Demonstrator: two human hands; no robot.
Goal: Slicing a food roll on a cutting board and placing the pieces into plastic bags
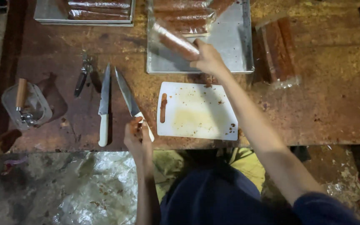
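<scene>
Plastic-wrapped brown roll (176, 41) is being gripped by right hand (207, 60) over the steel tray (234, 46), left hand (137, 134) closing on white-handled knife (129, 98); lifting clear, then laying it lengthwise on white plastic cutting board (196, 110) seems best.

Left hand (137, 135) gripping knife (126, 92), right hand (208, 59) lifting wrapped roll (175, 41)

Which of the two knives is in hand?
The right-hand knife, angled beside the cutting board; the left hand holds its handle. The other knife lies untouched.
</scene>
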